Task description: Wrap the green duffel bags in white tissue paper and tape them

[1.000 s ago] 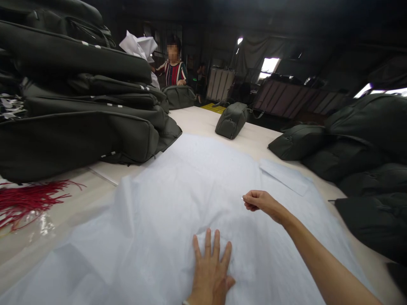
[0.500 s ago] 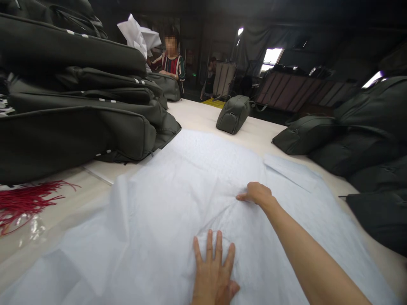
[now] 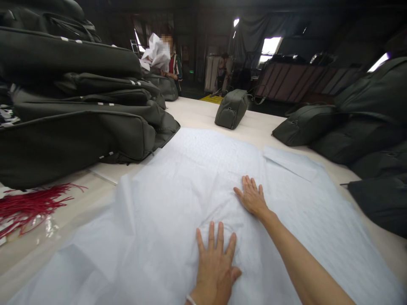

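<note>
White tissue-like sheets (image 3: 165, 203) lie spread over the table in front of me, creased around my hands and rumpled at the left. My left hand (image 3: 215, 262) rests flat on them near the bottom middle, fingers spread, a pale band at its wrist. Farther forward and to the right, my right hand (image 3: 252, 195) also lies on the sheets with its fingers stretched out. Neither hand grips anything. Beside the right hand, a folded edge (image 3: 282, 165) of the sheet layer shows.
Dark green bags (image 3: 76, 127) are piled high at the left; more dark bags (image 3: 359, 135) crowd the right. One small bag (image 3: 232, 108) stands at the table's far side. Red cords (image 3: 34, 205) lie at left. Across the table, a person (image 3: 174, 67) holds crumpled white paper (image 3: 158, 53).
My right hand has gone from a pinch at the sheet to lying open on it. The left hand stays flat nearly in place. The person opposite has brought the white paper lower.
</note>
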The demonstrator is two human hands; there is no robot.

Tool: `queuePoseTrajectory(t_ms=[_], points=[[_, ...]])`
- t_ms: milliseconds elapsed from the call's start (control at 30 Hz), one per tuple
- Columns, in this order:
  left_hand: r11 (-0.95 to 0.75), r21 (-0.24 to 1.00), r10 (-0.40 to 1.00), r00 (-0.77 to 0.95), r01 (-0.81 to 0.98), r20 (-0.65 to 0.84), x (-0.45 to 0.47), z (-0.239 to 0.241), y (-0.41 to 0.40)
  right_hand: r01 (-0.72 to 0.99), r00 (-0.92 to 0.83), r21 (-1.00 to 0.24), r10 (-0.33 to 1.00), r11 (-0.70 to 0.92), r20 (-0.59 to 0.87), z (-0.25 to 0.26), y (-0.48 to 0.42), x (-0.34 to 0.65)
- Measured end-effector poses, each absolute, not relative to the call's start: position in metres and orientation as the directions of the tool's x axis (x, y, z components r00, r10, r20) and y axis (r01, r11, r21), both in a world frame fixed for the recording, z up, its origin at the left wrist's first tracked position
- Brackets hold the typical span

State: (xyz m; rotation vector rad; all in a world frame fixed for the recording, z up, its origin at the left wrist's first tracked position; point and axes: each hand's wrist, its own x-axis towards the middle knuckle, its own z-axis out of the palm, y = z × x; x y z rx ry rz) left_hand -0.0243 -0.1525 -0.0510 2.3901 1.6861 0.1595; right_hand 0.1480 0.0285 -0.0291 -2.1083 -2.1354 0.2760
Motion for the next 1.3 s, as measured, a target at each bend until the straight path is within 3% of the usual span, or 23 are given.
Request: queuePoseTrajectory(t_ms=[67, 133, 233, 400, 500, 600, 733, 900, 1067, 1200, 1300], points=[[-0.319, 0.226, 0.943, 0.332, 0.92, -0.019, -0.024, -0.05, -0.154, 0.958, -0.046, -0.281, 0.998, 0.059, 0.052, -0.014, 0.014, 0.15], [-0.311, 0.218, 0.947, 0.32, 0.925, -0.007, -0.023, -0.047, -0.155, 0.925, -0.175, -0.309, 0.969, 0.222, 0.174, -0.001, -0.014, 0.152], [-0.296, 0.23, 0.953, 0.303, 0.927, 0.004, -0.022, -0.037, -0.156, 0.886, -0.324, -0.265, 0.916, 0.381, 0.234, 0.002, -0.073, 0.156], [-0.281, 0.37, 0.948, 0.317, 0.885, -0.038, -0.042, 0.006, -0.152, 0.919, -0.297, -0.208, 0.936, 0.334, 0.19, -0.01, -0.167, 0.172], [-0.329, 0.418, 0.935, 0.354, 0.847, 0.017, -0.072, 0.033, -0.157, 0.909, -0.356, -0.163, 0.918, 0.384, 0.176, -0.01, -0.203, 0.172], [-0.425, 0.288, 0.9, 0.433, 0.858, 0.038, -0.107, 0.04, -0.175, 0.906, -0.383, -0.139, 0.914, 0.401, 0.134, -0.017, -0.22, 0.163], [-0.506, 0.134, 0.855, 0.516, 0.852, -0.054, -0.135, 0.018, -0.197, 0.931, -0.324, -0.147, 0.942, 0.333, 0.084, -0.035, -0.22, 0.147], [-0.498, 0.136, 0.858, 0.51, 0.856, -0.065, -0.128, -0.008, -0.179, 0.958, -0.223, -0.165, 0.972, 0.233, 0.08, -0.043, -0.188, 0.133], [-0.473, 0.145, 0.873, 0.484, 0.869, -0.06, -0.113, 0.004, -0.154, 0.977, -0.12, -0.172, 0.992, 0.123, 0.029, -0.024, -0.162, 0.124], [-0.526, 0.156, 0.849, 0.527, 0.836, 0.04, -0.127, 0.032, -0.204, 0.955, -0.227, -0.148, 0.956, 0.255, 0.184, 0.002, -0.228, 0.122], [-0.578, 0.168, 0.816, 0.561, 0.798, 0.143, -0.154, 0.042, -0.279, 0.9, -0.401, -0.029, 0.851, 0.435, 0.338, 0.001, -0.321, 0.113]])
